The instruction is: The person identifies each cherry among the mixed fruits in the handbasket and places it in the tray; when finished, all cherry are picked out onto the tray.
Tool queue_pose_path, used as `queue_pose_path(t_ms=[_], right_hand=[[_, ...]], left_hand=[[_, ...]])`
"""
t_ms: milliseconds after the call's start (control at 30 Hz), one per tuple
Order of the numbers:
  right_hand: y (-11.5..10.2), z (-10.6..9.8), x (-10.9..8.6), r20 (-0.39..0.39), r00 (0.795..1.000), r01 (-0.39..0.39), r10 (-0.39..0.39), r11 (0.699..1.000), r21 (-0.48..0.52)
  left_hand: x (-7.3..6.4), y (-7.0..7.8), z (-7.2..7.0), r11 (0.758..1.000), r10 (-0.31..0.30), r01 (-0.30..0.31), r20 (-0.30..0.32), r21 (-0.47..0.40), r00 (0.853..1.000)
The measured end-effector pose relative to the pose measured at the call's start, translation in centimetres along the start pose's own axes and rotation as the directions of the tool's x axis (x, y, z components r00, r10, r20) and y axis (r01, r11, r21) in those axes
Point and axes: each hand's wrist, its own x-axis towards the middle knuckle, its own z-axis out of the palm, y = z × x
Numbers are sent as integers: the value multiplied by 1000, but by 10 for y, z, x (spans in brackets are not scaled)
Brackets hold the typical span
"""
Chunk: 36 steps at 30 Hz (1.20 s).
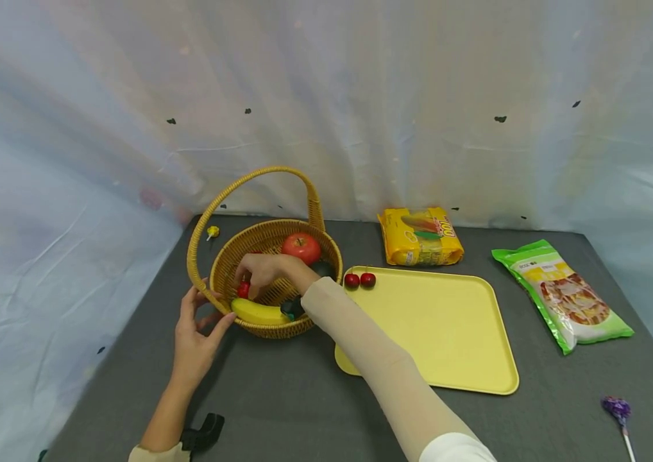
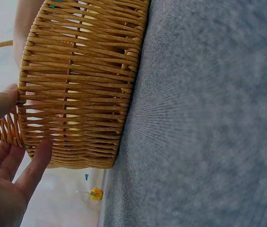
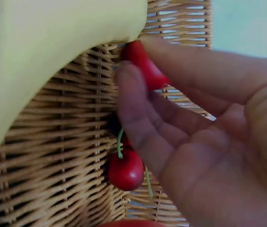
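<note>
A woven basket (image 1: 274, 331) with a tall arched handle stands on the left of the table. My left hand (image 1: 195, 340) grips its rim near the handle's base, thumb and fingers on either side of the weave. Inside the basket, my right hand (image 1: 264, 271) pinches a small, smooth, tapered red fruit (image 3: 147, 71) between thumb and fingers. A banana (image 1: 257, 312) lies along the basket's near side. Beneath the right hand, a cherry (image 3: 126, 171) with a green stem shows against the weave. A big round red fruit (image 1: 301, 248) and a dark one (image 1: 323, 269) sit at the right.
A yellow tray (image 1: 448, 327) to the basket's right carries two cherries (image 1: 367, 280) at its far left corner. Behind it is a yellow food package (image 1: 421, 237). Further right lie a green-and-white bag (image 1: 566, 295) and a purple lollipop (image 1: 616, 407). A yellow lollipop (image 1: 213, 231) lies behind the basket.
</note>
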Motion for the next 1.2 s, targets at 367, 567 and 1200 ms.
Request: queue_pose_path(t_ms=[367,567,1200], right_hand=[[-5,-13,-14,38,998,45,-51,988,147],[-4,-6,-7,127,987,76,-97,985,156],[16,-48,-94,-79,972,233,-220,940,251]], left_hand=[[2,-3,-1,1000,19,-19,-1,-3,1000],[2,-3,-1,1000,15,-15,4,-8,1000],[0,-2,0,999,-12,12,1,-35,1000]])
